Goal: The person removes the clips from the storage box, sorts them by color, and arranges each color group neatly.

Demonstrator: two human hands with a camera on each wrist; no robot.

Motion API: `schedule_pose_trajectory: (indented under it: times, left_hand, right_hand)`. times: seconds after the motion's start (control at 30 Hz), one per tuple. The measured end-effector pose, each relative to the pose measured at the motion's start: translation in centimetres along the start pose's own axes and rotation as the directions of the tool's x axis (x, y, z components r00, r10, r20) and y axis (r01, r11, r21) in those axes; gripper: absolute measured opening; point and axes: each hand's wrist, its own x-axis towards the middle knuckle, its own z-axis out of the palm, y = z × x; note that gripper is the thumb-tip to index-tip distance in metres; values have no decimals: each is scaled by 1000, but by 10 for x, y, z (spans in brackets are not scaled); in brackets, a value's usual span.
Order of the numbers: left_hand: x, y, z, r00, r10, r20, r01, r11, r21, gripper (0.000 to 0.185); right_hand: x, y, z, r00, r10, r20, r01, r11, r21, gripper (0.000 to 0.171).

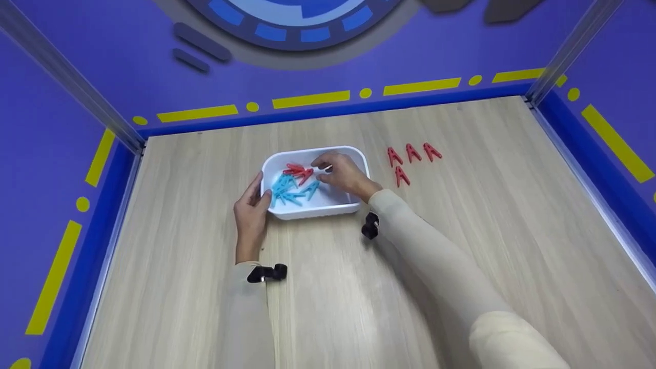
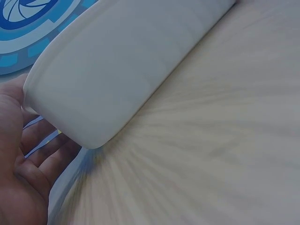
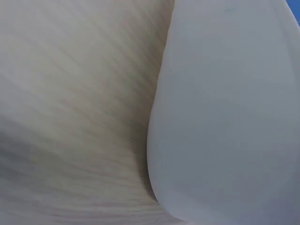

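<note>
A white plastic tub [image 1: 315,210] stands on the table, with light-blue clothespins [image 1: 283,185] and a few red clothespins [image 1: 295,169] loosely piled inside. My left hand [image 1: 251,211] grips the tub's left end, thumb at the rim and fingers along the outside. In the left wrist view, that hand [image 2: 33,164] is at the tub's corner. My right hand [image 1: 344,173] reaches inside the tub, thumb and fingers bent and apart, just right of the red clothespins. I see no clothespin between them. Only the tub's outer wall [image 3: 225,112] and the tabletop show in the right wrist view.
Several red clothespins [image 1: 402,176] lie spaced apart on the wooden table [image 1: 179,215], right of the tub. Blue panels [image 1: 359,72] with yellow marks border the table at the back and both sides.
</note>
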Motion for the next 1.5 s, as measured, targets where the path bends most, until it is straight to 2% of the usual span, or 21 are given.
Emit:
schedule_pose_trajectory:
  times: [0.17,0.33,0.47,0.6,0.9,1.27,1.5]
  left_hand:
    - [-1,0,0,1000,-4,10,4,1000,17,51]
    - [0,0,0,1000,11,10,-11,999,33,50]
    - [0,-1,0,1000,14,6,-14,1000,27,51]
    - [0,-2,0,1000,14,-1,-14,1000,21,51]
    - [0,-2,-1,1000,14,-3,-14,1000,12,52]
    - [-1,0,-2,1000,3,13,-3,1000,29,51]
    - [1,-2,-1,1000,-12,4,12,1000,8,54]
  right_hand:
    - [4,3,2,1000,16,21,-16,1000,-1,32]
    - [6,5,6,999,-17,33,17,1000,8,33]
    - [8,6,8,998,-30,55,31,999,-31,39]
    - [8,6,10,997,2,78,5,996,-88,44]
    - [9,6,12,997,-54,61,63,987,-149,32]
    - [8,5,13,997,-49,67,60,982,-177,26]
    - [8,6,14,994,-84,64,96,972,-215,17]
